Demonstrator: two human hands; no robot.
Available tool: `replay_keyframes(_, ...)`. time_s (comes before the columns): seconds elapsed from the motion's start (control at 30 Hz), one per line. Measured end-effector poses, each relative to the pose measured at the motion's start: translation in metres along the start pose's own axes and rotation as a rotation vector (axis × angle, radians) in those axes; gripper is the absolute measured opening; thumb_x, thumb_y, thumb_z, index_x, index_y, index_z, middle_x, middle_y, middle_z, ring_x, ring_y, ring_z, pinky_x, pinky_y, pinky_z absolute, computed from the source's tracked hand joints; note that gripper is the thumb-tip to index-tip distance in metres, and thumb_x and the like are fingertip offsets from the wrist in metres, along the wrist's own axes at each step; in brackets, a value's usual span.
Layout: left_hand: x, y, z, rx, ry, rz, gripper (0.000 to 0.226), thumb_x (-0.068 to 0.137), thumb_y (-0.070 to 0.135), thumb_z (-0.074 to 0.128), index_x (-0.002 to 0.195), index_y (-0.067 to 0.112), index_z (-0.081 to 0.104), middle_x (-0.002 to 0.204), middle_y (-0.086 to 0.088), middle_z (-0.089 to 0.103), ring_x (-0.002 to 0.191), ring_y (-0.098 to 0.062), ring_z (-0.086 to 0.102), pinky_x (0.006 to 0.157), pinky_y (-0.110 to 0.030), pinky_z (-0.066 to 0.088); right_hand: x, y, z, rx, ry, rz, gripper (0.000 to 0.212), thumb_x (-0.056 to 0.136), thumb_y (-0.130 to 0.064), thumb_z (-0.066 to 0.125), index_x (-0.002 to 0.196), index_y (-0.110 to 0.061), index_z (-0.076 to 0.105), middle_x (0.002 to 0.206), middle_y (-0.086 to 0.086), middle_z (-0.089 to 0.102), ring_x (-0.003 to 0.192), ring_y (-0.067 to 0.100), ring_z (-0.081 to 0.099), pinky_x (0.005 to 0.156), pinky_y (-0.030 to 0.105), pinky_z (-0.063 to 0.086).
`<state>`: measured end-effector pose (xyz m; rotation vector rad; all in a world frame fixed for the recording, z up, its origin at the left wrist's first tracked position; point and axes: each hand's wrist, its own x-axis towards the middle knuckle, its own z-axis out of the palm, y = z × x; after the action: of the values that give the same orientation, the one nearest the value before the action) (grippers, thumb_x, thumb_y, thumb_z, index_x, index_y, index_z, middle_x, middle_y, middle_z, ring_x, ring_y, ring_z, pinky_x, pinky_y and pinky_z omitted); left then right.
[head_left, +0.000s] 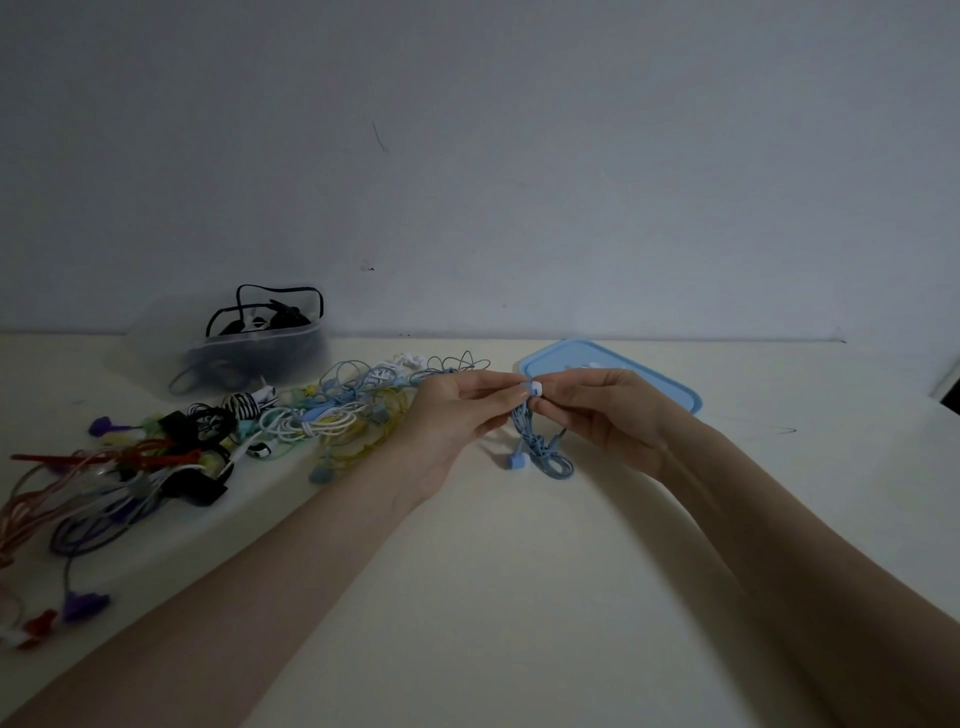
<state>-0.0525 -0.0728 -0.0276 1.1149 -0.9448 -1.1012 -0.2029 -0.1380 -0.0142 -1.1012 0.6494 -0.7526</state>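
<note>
Blue earphones (543, 447): bundling step in hand, judged. Tangled cable pile (208, 436) lay left of the blue lid (649, 379), with the clear tub (254, 353) farther left. Just before the lid, left hand (457, 415) and right hand (608, 410) pinched the coil's white clip (535, 388). Next: fasten it snugly. No writing legible.

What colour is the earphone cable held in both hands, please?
Light blue cable; head view shows it.
</note>
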Motion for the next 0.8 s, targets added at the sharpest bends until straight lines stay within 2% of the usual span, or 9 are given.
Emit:
replay_keyframes(0.13,0.001,0.0,-0.0009,0.009,0.009,0.007,0.009,0.081,0.005,0.066,0.087,0.011,0.069,0.081,-0.001,0.07,0.076,-0.007,0.064,0.07,-0.013,0.052,0.0003,0.0013,0.0009,0.044,-0.01,-0.011,0.02,0.085,0.007,0.053,0.102,0.011,0.062,0.092,0.015,0.071,0.08,0.016,0.07,0.072,0.017,0.056)
replay_keyframes(0.23,0.0018,0.0008,-0.002,0.021,0.016,0.021,0.011,0.082,0.006,0.066,0.087,0.015,0.068,0.079,0.003,0.07,0.076,-0.006,0.064,0.071,-0.014,0.052,0.0017,0.0024,0.0024,0.039,0.008,-0.029,0.022,0.085,0.006,0.054,0.105,0.012,0.061,0.101,0.019,0.068,0.083,0.016,0.07,0.072,0.017,0.056)
replay_keyframes(0.47,0.0042,0.0005,-0.0039,0.032,0.025,-0.014,0.009,0.083,0.012,0.066,0.089,0.018,0.068,0.08,0.007,0.067,0.078,-0.002,0.059,0.071,-0.017,0.044,0.0023,0.0014,-0.0015,-0.044,0.05,-0.074,0.011,0.084,0.003,0.058,0.091,0.001,0.067,0.078,0.007,0.069,0.071,0.01,0.065,0.067,0.015,0.053)
replay_keyframes(0.63,0.0067,0.0,-0.0053,0.008,0.011,-0.047,0.009,0.086,0.012,0.063,0.092,0.012,0.07,0.077,0.006,0.067,0.067,-0.001,0.055,0.067,-0.017,0.041,0.0024,0.0008,-0.0006,-0.118,0.029,-0.108,0.014,0.084,0.006,0.056,0.085,0.0,0.069,0.083,0.009,0.068,0.076,0.011,0.062,0.068,0.017,0.053)
replay_keyframes(0.73,0.0079,-0.0002,-0.0055,0.001,0.01,-0.057,0.011,0.085,0.011,0.063,0.093,0.006,0.07,0.072,0.005,0.065,0.063,-0.002,0.051,0.061,-0.016,0.042,0.001,-0.0005,0.0009,-0.14,0.009,-0.13,0.026,0.082,0.006,0.057,0.072,-0.01,0.075,0.079,0.004,0.069,0.075,0.01,0.062,0.067,0.017,0.052)
replay_keyframes(0.8,0.0082,-0.0002,-0.0054,0.002,0.007,-0.061,0.01,0.085,0.011,0.063,0.091,0.007,0.07,0.067,0.007,0.065,0.063,-0.002,0.051,0.06,-0.015,0.042,0.0009,-0.0006,0.0005,-0.146,0.0,-0.139,0.027,0.081,0.006,0.058,0.072,-0.013,0.076,0.078,0.001,0.07,0.075,0.008,0.063,0.067,0.017,0.052)
